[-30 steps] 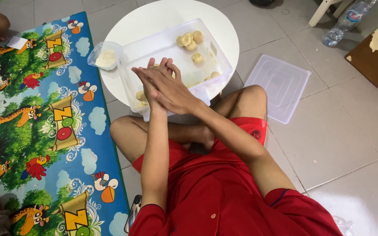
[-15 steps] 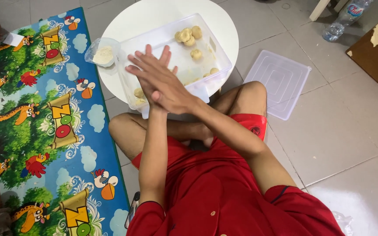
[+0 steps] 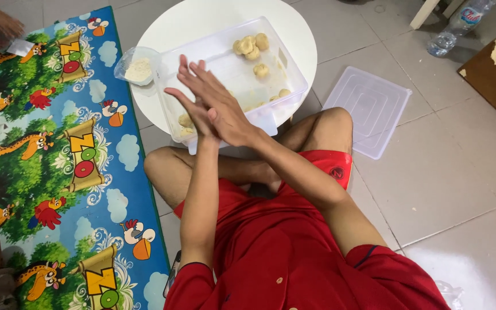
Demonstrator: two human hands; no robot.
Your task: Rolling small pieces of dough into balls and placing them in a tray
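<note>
Pressing my 2 palms flat together, I hold my right hand over my left hand, fingers stretched out straight and pointing away from me. Whether anything sits between the palms, I cannot tell; they hide it.

Both hands hover above the near-left part of a clear rectangular plastic tub, which rests on a small round white table. Inside the tub, a cluster of 3 pale yellow dough balls lies at the far right end, with 1 more just beside them and others nearer me, partly hidden by my hands.

Just left of the tub stands a small clear plastic cup of pale powder, touching the table edge. On the tiled floor to my right lies a clear rectangular plastic lid, near my right knee. A colourful cartoon animal play mat covers the floor to my left. I sit cross-legged in red clothes.
</note>
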